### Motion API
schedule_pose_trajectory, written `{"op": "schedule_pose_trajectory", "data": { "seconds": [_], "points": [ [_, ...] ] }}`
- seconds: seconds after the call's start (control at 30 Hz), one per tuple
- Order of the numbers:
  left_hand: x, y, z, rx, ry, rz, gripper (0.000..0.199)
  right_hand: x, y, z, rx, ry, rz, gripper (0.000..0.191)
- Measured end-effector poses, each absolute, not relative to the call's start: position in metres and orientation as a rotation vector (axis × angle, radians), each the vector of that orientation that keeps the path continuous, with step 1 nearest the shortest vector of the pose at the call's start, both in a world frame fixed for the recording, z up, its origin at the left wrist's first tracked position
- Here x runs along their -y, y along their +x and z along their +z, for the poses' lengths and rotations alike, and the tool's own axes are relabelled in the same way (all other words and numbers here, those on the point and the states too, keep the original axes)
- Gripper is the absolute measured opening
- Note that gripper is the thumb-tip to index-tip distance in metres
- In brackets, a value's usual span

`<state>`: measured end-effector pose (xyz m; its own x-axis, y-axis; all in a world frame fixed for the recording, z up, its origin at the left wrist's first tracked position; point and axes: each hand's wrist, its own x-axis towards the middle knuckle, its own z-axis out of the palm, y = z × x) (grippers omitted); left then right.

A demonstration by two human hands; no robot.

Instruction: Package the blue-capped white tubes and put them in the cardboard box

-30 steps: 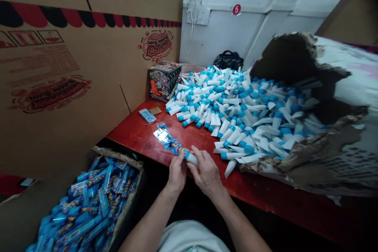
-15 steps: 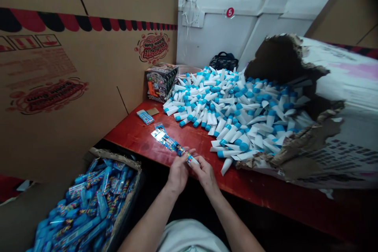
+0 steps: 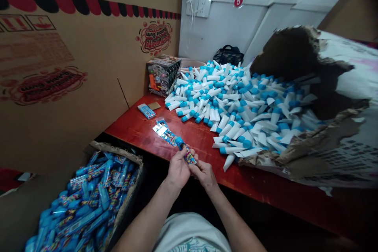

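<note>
Just above the near edge of a red-painted wooden table (image 3: pixel 132 130), a left hand (image 3: pixel 178 169) closed around the middle of a blue-capped tube (image 3: pixel 185 150), a right hand (image 3: pixel 203 174) pinching its lower end between thumb and fingers. Gone now, the bare white tail showing a moment ago: in its place, glossy printed film, snug along the tube, with the blue cap poking out up and to the left. Hands closer together than before, tube tilted more steeply. Just beyond, a strip of clear printed wrappers (image 3: pixel 163 132) flat on the wood, no longer running into the fingers. Farther off, a heap of soft white tubes (image 3: pixel 236 106) with blue caps and flat crimped tails, spilling from torn brown-and-white paper (image 3: pixel 345 67). Near the left forearm, a cardboard carton (image 3: pixel 118 153) packed with glossy blue-wrapped tubes.
</note>
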<state>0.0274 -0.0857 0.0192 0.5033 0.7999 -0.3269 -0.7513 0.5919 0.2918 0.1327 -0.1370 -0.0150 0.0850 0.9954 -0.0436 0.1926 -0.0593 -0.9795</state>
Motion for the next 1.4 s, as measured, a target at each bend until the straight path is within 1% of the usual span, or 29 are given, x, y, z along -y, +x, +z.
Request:
{"op": "schedule_pose_trajectory", "data": {
  "seconds": [0.07,0.23,0.33,0.43,0.5,0.6,0.77,0.87,0.93,1.03,1.13,1.23,1.3,1.4],
  "points": [
    [0.085,0.024,0.017,-0.469,0.102,0.947,0.004,0.134,0.132,-0.013,1.319,-1.453,1.052,0.038],
    [0.085,0.014,0.007,-0.482,0.032,0.956,0.002,0.128,0.123,-0.014,1.339,-1.413,1.169,0.044],
    [0.087,0.010,0.005,-0.493,0.034,0.987,0.002,0.129,0.116,-0.010,1.365,-1.477,1.090,0.044],
    [0.086,0.000,0.007,-0.512,0.134,1.035,0.003,0.131,0.117,0.000,1.587,-1.499,0.945,0.039],
    [0.084,-0.013,0.007,-0.542,0.235,1.111,0.005,0.130,0.121,0.007,1.721,-1.534,0.788,0.033],
    [0.079,-0.036,0.002,-0.622,0.311,1.230,0.009,0.119,0.126,0.015,1.763,-1.597,0.599,0.026],
    [0.074,-0.063,-0.005,-0.719,0.110,1.238,0.017,0.091,0.101,0.023,1.864,-1.482,0.563,0.022],
    [0.073,-0.073,-0.004,-0.726,0.027,1.247,0.014,0.081,0.082,0.022,1.950,-1.405,0.481,0.020],
    [0.074,-0.081,-0.003,-0.746,0.050,1.313,0.008,0.074,0.076,0.017,1.973,-1.469,0.346,0.022],
    [0.074,-0.095,-0.003,-0.796,0.093,1.397,0.018,0.058,0.078,0.009,1.962,-1.641,0.191,0.023],
    [0.072,-0.109,-0.006,-0.887,0.114,1.444,0.020,0.040,0.082,0.002,1.933,-1.843,0.084,0.022],
    [0.067,-0.125,-0.013,-1.058,0.195,1.598,0.021,0.028,0.083,-0.005,1.923,-2.060,-0.025,0.024],
    [0.064,-0.135,-0.018,-1.214,0.250,1.750,0.023,0.023,0.082,-0.011,1.951,-2.129,-0.087,0.025],
    [0.063,-0.146,-0.023,-1.429,0.285,1.878,0.034,0.020,0.083,-0.017,1.964,-2.142,-0.116,0.022]
  ]
}}
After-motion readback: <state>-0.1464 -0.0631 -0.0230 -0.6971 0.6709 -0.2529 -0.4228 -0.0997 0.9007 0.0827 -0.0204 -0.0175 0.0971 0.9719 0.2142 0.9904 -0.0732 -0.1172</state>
